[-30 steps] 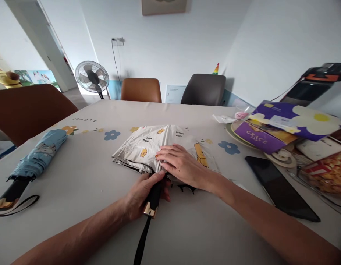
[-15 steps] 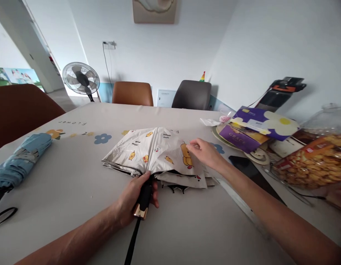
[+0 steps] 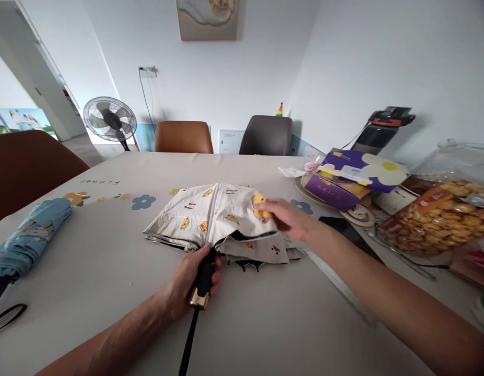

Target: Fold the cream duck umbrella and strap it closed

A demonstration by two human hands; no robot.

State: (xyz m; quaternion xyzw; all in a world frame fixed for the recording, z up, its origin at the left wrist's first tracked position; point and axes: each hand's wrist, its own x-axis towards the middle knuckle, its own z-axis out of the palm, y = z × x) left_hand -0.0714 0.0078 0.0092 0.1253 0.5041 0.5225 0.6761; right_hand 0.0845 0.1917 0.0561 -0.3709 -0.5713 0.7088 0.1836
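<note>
A white umbrella (image 3: 187,211) printed with yellow ducks lies on the table, its canopy collapsed into loose, partly fanned folds. My left hand (image 3: 195,271) is wrapped round its black handle, which has a gold-coloured end and a black strap trailing toward me. On the canopy's right side, my right hand (image 3: 283,216) pinches a fold of the fabric beside a large duck print; its fingertips partly cover that print. A dark rib end shows under the lower folds. At the left lies a second umbrella (image 3: 34,235), light blue and rolled up, with a black wrist loop.
The table (image 3: 120,313) has a pale cloth with printed flowers. To the right are a dark phone (image 3: 351,237), a purple box (image 3: 367,169), a big clear jar of snacks (image 3: 457,214) and a dark bottle (image 3: 377,133). Chairs (image 3: 184,137) and a fan (image 3: 110,120) stand beyond.
My right hand has closed on the canopy's right fold and lifted its edge slightly, bending the duck print. My left hand keeps its hold on the handle. The camera view has shifted a little.
</note>
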